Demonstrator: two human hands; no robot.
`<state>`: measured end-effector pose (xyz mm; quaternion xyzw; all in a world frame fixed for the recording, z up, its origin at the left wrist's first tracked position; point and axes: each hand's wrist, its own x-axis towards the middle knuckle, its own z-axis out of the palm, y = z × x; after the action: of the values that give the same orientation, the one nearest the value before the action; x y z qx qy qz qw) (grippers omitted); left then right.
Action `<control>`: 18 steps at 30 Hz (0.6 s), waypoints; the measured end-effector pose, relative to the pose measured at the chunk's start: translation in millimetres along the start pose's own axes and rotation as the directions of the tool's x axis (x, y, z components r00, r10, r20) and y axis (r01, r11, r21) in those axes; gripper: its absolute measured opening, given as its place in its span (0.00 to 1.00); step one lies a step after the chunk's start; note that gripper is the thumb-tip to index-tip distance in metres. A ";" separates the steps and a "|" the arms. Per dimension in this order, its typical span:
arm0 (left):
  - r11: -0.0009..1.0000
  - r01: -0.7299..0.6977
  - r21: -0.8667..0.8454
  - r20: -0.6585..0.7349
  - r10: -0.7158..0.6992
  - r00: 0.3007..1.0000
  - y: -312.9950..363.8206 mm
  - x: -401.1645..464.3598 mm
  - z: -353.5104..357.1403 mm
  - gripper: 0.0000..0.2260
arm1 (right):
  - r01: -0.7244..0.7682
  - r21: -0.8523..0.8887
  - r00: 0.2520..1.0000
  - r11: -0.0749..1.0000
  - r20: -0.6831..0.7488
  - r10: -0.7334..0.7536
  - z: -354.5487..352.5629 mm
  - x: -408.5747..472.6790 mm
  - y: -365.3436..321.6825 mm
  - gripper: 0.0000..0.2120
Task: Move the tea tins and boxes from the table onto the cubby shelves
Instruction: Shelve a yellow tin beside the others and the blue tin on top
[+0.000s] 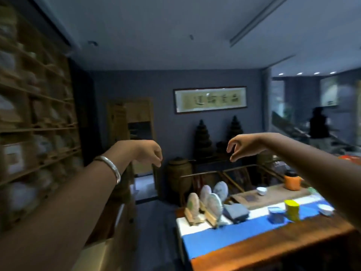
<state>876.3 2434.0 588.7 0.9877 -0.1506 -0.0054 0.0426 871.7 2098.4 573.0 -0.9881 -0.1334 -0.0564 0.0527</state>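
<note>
Looking through the head camera, I see my left hand (150,153) and right hand (241,146) raised, loosely curled, holding nothing. A yellow tin (292,210) and blue box (275,214) wait on the table (273,249) at right; the shelves (37,130) stand left, so work remains.

Our left hand (148,153) and right hand (242,146) hang empty in mid-air; below our right, a yellow tin (292,210) and blue box (275,214) sit on the table (273,245).
</note>
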 end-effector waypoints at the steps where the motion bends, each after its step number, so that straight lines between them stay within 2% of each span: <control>1: 0.999 -0.038 -0.014 0.011 0.038 0.999 25.6 24.9 8.3 0.04 | -0.046 -0.002 0.999 0.999 0.007 0.046 4.2 -7.5 34.2 0.19; 6: 0.977 -0.195 -0.081 0.050 0.199 0.979 162.3 130.6 52.6 0.08 | -0.212 -0.022 0.974 0.977 0.071 0.213 14.9 -40.2 186.1 0.15; 9: 0.961 -0.263 -0.084 0.066 0.269 0.961 229.5 187.0 86.1 0.12 | -0.301 -0.021 0.949 0.953 0.093 0.301 20.1 -50.5 263.9 0.16; 14: 0.933 -0.348 -0.092 0.129 0.358 0.925 310.5 272.3 141.3 0.13 | -0.392 -0.008 0.908 0.920 0.159 0.389 43.7 -45.2 360.4 0.17; 18: 0.933 -0.347 -0.101 0.206 0.360 0.910 348.2 345.1 183.5 0.11 | -0.412 0.005 0.891 0.911 0.213 0.401 67.9 -20.3 415.3 0.19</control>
<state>1098.1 1984.8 436.5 0.9355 -0.3303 -0.1118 0.0564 970.8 1703.0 466.3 -0.9928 0.0701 0.0625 0.0740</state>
